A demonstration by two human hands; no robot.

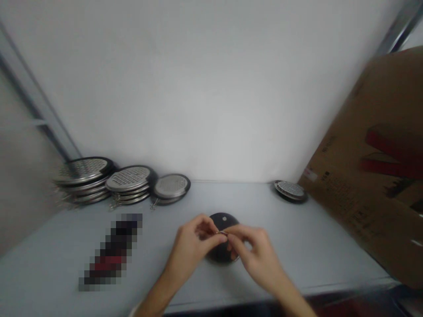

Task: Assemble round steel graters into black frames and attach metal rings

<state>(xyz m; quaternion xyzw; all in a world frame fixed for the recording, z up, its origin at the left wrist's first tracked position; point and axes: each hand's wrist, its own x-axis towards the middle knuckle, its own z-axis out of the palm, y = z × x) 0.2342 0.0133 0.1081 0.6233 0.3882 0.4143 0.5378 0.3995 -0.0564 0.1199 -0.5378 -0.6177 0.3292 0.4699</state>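
Observation:
My left hand (pixel 193 240) and my right hand (pixel 254 248) meet near the front middle of the table. Thumb and fingers of both pinch a small, thin metal piece (pixel 223 232) that looks like a wire ring; its exact form is too small to make out. Just beneath them is a round black disc (pixel 218 256) with a pale spot near its far edge. Part of the disc is covered by my fingers, and I cannot tell whether they also touch it.
Perforated round metal discs with dark rims form a tall stack (pixel 84 171), a middle stack (pixel 128 178) and a low stack (pixel 172 187). Another perforated disc (pixel 291 190) lies far right, beside a large cardboard box (pixel 357 185). A pixelated dark object (pixel 112 251) lies left.

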